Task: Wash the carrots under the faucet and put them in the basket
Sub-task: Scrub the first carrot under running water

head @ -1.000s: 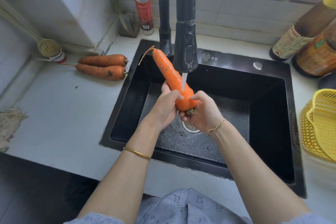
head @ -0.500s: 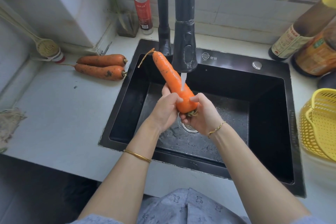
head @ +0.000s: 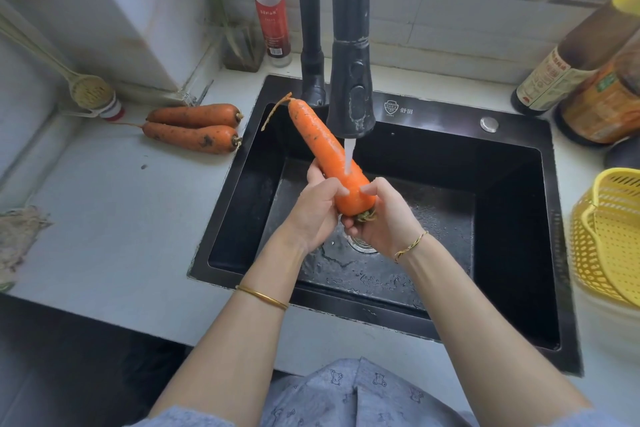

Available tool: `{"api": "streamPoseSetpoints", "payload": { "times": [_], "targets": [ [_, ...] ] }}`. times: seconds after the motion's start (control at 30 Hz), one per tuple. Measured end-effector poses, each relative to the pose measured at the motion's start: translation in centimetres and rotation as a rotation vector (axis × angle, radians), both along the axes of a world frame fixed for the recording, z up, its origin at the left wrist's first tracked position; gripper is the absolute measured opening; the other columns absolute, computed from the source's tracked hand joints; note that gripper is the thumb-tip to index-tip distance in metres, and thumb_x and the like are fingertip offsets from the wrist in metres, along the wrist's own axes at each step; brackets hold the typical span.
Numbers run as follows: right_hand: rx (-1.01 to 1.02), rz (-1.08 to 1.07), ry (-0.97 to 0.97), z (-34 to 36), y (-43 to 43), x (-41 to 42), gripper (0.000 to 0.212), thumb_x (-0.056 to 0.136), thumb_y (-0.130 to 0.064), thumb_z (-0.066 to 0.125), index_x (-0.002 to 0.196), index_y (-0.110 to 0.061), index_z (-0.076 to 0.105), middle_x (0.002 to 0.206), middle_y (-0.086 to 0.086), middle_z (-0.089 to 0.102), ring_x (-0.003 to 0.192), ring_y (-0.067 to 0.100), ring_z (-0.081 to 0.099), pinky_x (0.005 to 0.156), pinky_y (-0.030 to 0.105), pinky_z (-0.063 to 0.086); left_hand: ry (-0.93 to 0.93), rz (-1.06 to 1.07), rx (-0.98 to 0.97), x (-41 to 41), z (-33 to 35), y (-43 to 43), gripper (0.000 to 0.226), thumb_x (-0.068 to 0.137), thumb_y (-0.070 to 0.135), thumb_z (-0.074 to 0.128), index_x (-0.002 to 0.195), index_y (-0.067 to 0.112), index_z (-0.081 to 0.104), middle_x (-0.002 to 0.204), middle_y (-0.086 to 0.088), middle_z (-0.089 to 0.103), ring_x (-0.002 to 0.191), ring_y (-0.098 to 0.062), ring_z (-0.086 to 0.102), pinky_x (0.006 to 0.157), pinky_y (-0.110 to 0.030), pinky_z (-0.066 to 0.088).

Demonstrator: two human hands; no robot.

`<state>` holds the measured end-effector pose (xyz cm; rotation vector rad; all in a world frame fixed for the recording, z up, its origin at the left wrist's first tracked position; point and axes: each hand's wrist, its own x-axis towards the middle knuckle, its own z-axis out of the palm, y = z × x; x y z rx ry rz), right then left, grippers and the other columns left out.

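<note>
A large orange carrot [head: 322,146] is held over the black sink [head: 512,204], tip pointing up and away to the left. Water runs from the black faucet [head: 351,87] onto its thick end. My left hand [head: 317,211] grips the thick end from the left, and my right hand [head: 384,218] grips it from the right and below, by the stalk end. Two dirty carrots [head: 194,130] lie side by side on the counter left of the sink. The yellow basket [head: 606,236] sits at the right edge.
Large sauce bottles [head: 571,73] stand at the back right, and a red-labelled bottle [head: 272,10] behind the sink's left corner. A cloth [head: 17,236] lies at the counter's left edge. A brush with a long handle [head: 86,90] rests near the back wall.
The carrot and both hands stay under the stream. My hands have shifted slightly on the thick end of the carrot.
</note>
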<state>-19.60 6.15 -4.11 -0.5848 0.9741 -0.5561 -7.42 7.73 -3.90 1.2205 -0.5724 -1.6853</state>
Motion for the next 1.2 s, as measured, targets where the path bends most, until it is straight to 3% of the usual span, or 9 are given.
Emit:
{"api": "streamPoseSetpoints", "payload": {
  "times": [0.1, 0.2, 0.33, 0.5, 0.8, 0.93, 1.03, 1.2],
  "targets": [
    [-0.011, -0.014, 0.02, -0.1, 0.0, 0.1, 0.044, 0.066, -0.031, 0.047, 0.098, -0.001, 0.052, 0.07, 0.011, 0.051, 0.052, 0.017, 0.046, 0.049, 0.026, 0.038, 0.012, 0.028, 0.014, -0.2, 0.1, 0.1, 0.071, 0.085, 0.013, 0.051, 0.148, 0.023, 0.019, 0.124, -0.017, 0.048, 0.1, -0.034, 0.054, 0.044, -0.026, 0.045],
    [-0.05, -0.032, 0.081, -0.2, 0.1, 0.5, 0.04, 0.064, -0.029, 0.047, 0.095, -0.004, 0.048, 0.069, 0.011, 0.05, 0.05, 0.017, 0.046, 0.049, 0.026, 0.038, 0.002, 0.077, 0.057, -0.4, 0.3, -0.1, 0.054, 0.096, 0.011, 0.044, 0.145, 0.017, 0.023, 0.116, -0.014, 0.053, 0.091, -0.028, 0.058, 0.047, -0.028, 0.045],
    [-0.178, -0.027, 0.154, -0.7, 0.2, 0.5, 0.035, 0.065, -0.026, 0.047, 0.095, -0.009, 0.046, 0.075, 0.01, 0.049, 0.052, 0.016, 0.046, 0.049, 0.027, 0.036, 0.01, 0.115, 0.058, -0.4, 0.3, -0.5, 0.074, 0.07, 0.012, 0.052, 0.141, 0.013, 0.029, 0.115, -0.017, 0.055, 0.097, -0.026, 0.059, 0.074, -0.037, 0.052],
    [-0.244, -0.001, 0.207, -1.4, 0.3, 0.5, 0.047, 0.067, -0.029, 0.049, 0.108, -0.005, 0.047, 0.08, 0.01, 0.049, 0.053, 0.015, 0.047, 0.048, 0.026, 0.038, 0.039, 0.114, 0.037, -0.4, 0.1, -0.3, 0.079, 0.069, 0.013, 0.053, 0.144, 0.016, 0.029, 0.116, -0.013, 0.056, 0.099, -0.023, 0.061, 0.08, -0.037, 0.054],
    [-0.23, -0.007, 0.189, -1.1, 0.4, 0.5, 0.044, 0.066, -0.027, 0.048, 0.105, -0.008, 0.048, 0.079, 0.01, 0.049, 0.054, 0.015, 0.047, 0.05, 0.026, 0.038, 0.08, 0.095, 0.008, -0.3, 0.0, 0.0, 0.072, 0.077, 0.008, 0.051, 0.144, 0.015, 0.027, 0.112, -0.015, 0.056, 0.093, -0.024, 0.062, 0.067, -0.035, 0.054],
    [-0.232, -0.005, 0.187, -1.0, 0.5, 0.3, 0.042, 0.066, -0.027, 0.048, 0.103, -0.007, 0.048, 0.08, 0.011, 0.049, 0.056, 0.016, 0.047, 0.05, 0.026, 0.038, 0.1, 0.104, 0.011, -0.3, -0.2, 0.0, 0.07, 0.081, 0.004, 0.047, 0.147, 0.015, 0.026, 0.116, -0.012, 0.054, 0.099, -0.023, 0.06, 0.074, -0.036, 0.053],
    [-0.231, -0.007, 0.172, -0.9, 0.6, 0.3, 0.032, 0.068, -0.025, 0.048, 0.098, -0.013, 0.048, 0.081, 0.01, 0.049, 0.059, 0.016, 0.047, 0.054, 0.029, 0.037, 0.095, 0.094, 0.002, -0.2, -0.3, 0.2, 0.071, 0.08, 0.0, 0.045, 0.146, 0.015, 0.024, 0.117, -0.014, 0.052, 0.1, -0.025, 0.059, 0.07, -0.034, 0.053],
    [-0.24, -0.004, 0.177, -0.9, 0.5, 0.3, 0.043, 0.068, -0.027, 0.047, 0.105, -0.006, 0.047, 0.078, 0.011, 0.048, 0.053, 0.016, 0.046, 0.048, 0.026, 0.037, 0.087, 0.108, 0.025, -0.3, -0.2, 0.1, 0.077, 0.075, 0.011, 0.055, 0.146, 0.017, 0.026, 0.123, -0.016, 0.053, 0.104, -0.026, 0.059, 0.074, -0.036, 0.053]
  ]
}}
